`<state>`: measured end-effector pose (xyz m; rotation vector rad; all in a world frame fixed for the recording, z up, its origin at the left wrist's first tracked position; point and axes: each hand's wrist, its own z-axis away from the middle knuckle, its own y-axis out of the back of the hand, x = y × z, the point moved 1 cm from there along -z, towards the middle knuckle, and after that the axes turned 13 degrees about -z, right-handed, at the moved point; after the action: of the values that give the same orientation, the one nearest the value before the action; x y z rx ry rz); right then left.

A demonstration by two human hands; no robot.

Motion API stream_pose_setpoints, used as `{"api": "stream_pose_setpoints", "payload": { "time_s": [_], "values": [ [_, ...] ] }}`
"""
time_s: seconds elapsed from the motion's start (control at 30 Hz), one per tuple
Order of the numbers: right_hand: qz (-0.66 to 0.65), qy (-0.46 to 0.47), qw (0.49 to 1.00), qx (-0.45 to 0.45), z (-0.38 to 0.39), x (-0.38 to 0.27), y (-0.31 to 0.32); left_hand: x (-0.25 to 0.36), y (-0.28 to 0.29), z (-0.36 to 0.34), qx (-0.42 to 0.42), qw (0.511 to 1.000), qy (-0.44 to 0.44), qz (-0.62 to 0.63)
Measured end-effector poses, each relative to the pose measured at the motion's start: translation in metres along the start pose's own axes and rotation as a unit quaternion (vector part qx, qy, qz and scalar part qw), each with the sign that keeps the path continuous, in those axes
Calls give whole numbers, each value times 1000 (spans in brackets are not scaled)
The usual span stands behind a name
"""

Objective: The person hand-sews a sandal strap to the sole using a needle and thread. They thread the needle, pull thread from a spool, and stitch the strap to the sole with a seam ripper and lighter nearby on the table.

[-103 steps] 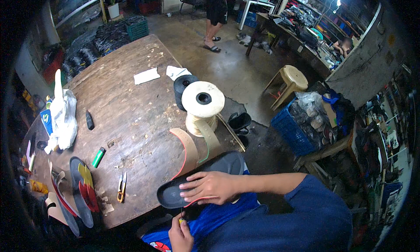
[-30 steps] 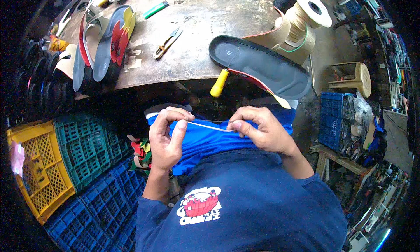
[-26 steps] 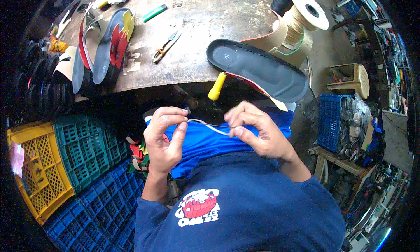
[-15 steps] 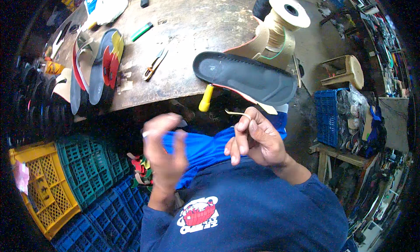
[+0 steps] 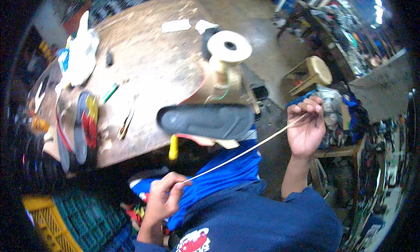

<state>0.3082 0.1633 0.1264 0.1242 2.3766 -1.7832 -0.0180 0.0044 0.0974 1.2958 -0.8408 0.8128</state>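
A cream waxed-looking cord (image 5: 245, 151) runs taut and slanting between my two hands, above my lap. Low on the left, my left hand (image 5: 165, 197) pinches one end of it. Higher and farther right, my right hand (image 5: 307, 127) has its fingers closed on the other part of the cord. Beyond the cord, a dark grey sandal sole (image 5: 208, 120) lies along the table's near edge, with tan and red strap pieces under it. A yellow-handled tool (image 5: 173, 148), its tip hidden, sticks out below the sole.
Behind the sole stands a spool (image 5: 229, 46) of cream cord. The wooden table (image 5: 148, 64) holds a cutter (image 5: 127, 123), a green stick-like object (image 5: 110, 92), sandal parts (image 5: 89, 125) and a white bag (image 5: 81, 55). Crates (image 5: 89, 215) are lower left; a stool (image 5: 317, 72) stands right.
My hands have moved apart, the right one up and outward, the left one down. The cord now stretches between them. The whole view has turned and shifted.
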Motion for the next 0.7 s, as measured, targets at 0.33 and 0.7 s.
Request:
{"api": "stream_pose_setpoints", "payload": {
  "time_s": [0.33, 0.7],
  "values": [
    [808, -8, 585, 62, -72, -73, 45, 41, 2, -77, 77, 967, -132, -202],
    [675, -110, 619, -386, -36, 135, 14, 23, 9, -116, 179, 958, -90, -204]
  ]
}}
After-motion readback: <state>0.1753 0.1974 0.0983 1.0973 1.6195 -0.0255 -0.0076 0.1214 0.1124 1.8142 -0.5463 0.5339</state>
